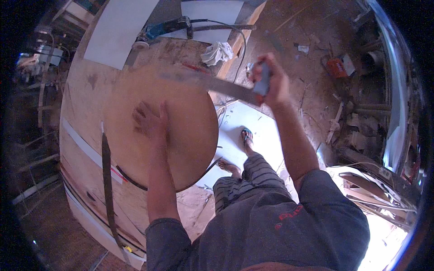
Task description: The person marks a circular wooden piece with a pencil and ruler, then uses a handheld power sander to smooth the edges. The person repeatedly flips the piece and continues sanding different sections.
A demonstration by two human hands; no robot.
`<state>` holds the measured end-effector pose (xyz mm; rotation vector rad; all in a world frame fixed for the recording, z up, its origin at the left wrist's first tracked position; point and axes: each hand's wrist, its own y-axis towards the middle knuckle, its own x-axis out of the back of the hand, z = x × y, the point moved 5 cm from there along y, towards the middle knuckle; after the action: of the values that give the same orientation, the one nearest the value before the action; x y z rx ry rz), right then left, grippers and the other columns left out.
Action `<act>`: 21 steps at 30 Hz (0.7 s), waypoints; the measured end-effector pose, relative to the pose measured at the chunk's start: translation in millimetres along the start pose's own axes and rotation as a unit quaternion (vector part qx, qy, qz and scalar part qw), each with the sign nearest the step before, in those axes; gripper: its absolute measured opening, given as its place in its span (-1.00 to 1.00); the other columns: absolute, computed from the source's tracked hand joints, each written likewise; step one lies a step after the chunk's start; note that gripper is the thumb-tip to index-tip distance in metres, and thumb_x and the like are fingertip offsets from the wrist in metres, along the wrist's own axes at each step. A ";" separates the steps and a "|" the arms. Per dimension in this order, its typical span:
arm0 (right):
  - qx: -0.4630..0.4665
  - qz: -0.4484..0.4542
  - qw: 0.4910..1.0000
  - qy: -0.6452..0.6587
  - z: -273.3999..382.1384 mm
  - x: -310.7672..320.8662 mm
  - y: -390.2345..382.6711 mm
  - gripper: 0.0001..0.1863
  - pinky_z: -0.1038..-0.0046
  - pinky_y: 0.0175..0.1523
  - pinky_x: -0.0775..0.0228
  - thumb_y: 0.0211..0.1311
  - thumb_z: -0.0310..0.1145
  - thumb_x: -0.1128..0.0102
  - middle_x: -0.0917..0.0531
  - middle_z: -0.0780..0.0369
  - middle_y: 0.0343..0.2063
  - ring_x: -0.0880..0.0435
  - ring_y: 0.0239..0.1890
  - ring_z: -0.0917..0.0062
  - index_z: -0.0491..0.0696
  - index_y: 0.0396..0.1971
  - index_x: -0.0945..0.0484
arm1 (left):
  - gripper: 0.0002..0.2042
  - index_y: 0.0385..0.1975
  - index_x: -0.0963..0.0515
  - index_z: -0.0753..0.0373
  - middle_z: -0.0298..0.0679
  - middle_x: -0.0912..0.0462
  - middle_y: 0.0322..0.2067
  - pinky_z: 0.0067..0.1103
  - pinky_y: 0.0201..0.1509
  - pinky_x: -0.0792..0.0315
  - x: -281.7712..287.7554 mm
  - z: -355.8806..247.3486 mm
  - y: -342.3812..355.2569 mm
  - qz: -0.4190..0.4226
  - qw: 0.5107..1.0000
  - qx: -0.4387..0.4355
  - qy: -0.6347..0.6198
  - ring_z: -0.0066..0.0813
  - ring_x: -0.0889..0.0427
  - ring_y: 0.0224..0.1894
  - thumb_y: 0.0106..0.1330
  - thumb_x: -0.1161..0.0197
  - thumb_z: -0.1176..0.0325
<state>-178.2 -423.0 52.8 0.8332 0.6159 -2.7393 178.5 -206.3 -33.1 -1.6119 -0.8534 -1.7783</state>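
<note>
Resting open left hand (152,121) on stiff-looking wooden disc (192,135), gripping likely springy handsaw (228,88) by handle (262,82) in right hand (276,81) beyond disc's two o'clock.

A bare left hand (151,122) lies palm down, left of the frame's centre, fingers spread and thumb apart, its bare left forearm (161,180) rising almost straight from a short dark-grey left sleeve (168,239) at lower edge. The bare right hand (273,86), blurred, is curled tight in the upper centre-right, its bare right forearm (294,133) slanting up and leftward from a matching right sleeve (321,194).
</note>
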 end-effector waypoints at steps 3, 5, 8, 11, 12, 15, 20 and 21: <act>-0.121 0.041 0.968 0.216 -74.4 -0.1 34.6 -0.69 0.39 -0.35 -0.37 0.55 0.00 -0.08 -0.39 0.36 -0.56 -0.38 -0.55 0.56 0.06 -0.26 -0.47 | -0.09 0.58 -0.18 0.21 0.15 -0.08 0.57 0.23 0.53 0.01 -16.3 7.1 -4.3 -0.014 0.999 -0.002 0.031 0.11 -0.02 0.63 0.44 -0.08 -0.38; -0.128 0.033 0.957 0.259 -95.4 -8.8 53.1 -0.72 0.39 -0.36 -0.33 0.54 -0.05 -0.05 -0.33 0.36 -0.59 -0.34 -0.57 0.57 0.06 -0.31 -0.44 | -0.09 0.59 -0.15 0.24 0.16 -0.06 0.59 0.22 0.55 0.03 -15.7 15.6 -2.4 -0.016 0.999 -0.014 0.043 0.09 0.02 0.65 0.46 -0.07 -0.35; -0.190 -0.007 0.950 0.248 -123.9 -7.9 68.4 -0.76 0.37 -0.35 -0.35 0.50 -0.10 -0.02 -0.31 0.36 -0.61 -0.34 -0.58 0.55 0.07 -0.31 -0.42 | -0.13 0.57 -0.18 0.27 0.19 -0.09 0.57 0.21 0.55 0.01 -9.6 17.0 -8.4 -0.033 0.998 -0.049 0.011 0.14 -0.04 0.63 0.49 -0.06 -0.31; -0.210 -0.029 0.952 0.220 -131.6 -2.3 67.3 -0.78 0.36 -0.35 -0.35 0.47 -0.12 -0.02 -0.29 0.36 -0.61 -0.33 -0.58 0.53 0.07 -0.33 -0.40 | -0.14 0.57 -0.18 0.29 0.19 -0.10 0.57 0.17 0.56 0.02 -1.7 16.9 -10.2 -0.044 0.998 -0.053 -0.006 0.14 -0.09 0.62 0.50 -0.06 -0.29; -0.210 -0.032 0.951 0.225 -131.7 0.4 67.6 -0.78 0.36 -0.35 -0.35 0.47 -0.12 -0.03 -0.30 0.36 -0.61 -0.33 -0.59 0.53 0.07 -0.33 -0.39 | -0.15 0.57 -0.18 0.29 0.19 -0.09 0.57 0.16 0.56 0.02 0.5 15.8 -11.3 -0.034 0.998 -0.048 -0.004 0.14 -0.09 0.62 0.51 -0.05 -0.28; -0.202 -0.027 0.950 0.234 -127.0 11.4 71.0 -0.77 0.36 -0.36 -0.34 0.45 -0.12 -0.05 -0.30 0.35 -0.60 -0.32 -0.59 0.53 0.07 -0.33 -0.38 | -0.18 0.57 -0.17 0.31 0.19 -0.09 0.57 0.14 0.57 0.02 3.8 8.0 -9.9 -0.013 0.999 -0.040 -0.011 0.14 -0.09 0.61 0.55 -0.03 -0.23; -0.235 -0.045 0.937 0.255 -134.7 4.0 65.4 -0.79 0.37 -0.38 -0.32 0.43 -0.13 -0.06 -0.29 0.37 -0.61 -0.31 -0.60 0.55 0.08 -0.34 -0.39 | -0.23 0.56 -0.18 0.34 0.20 -0.09 0.57 0.07 0.59 0.04 9.6 5.9 -9.7 -0.010 0.998 -0.042 -0.053 0.15 -0.09 0.61 0.60 0.02 -0.17; -0.229 -0.048 0.940 0.247 -128.5 10.1 69.1 -0.79 0.36 -0.38 -0.32 0.43 -0.13 -0.07 -0.29 0.37 -0.62 -0.32 -0.60 0.55 0.08 -0.35 -0.39 | -0.24 0.56 -0.18 0.34 0.20 -0.09 0.57 0.05 0.60 0.04 8.8 8.3 -10.3 -0.012 0.998 -0.046 -0.052 0.15 -0.08 0.61 0.60 0.03 -0.17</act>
<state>-102.7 -427.6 -72.4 1.3894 1.3539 -2.2945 174.8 -193.4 -24.5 -1.7724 -0.8515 -1.7863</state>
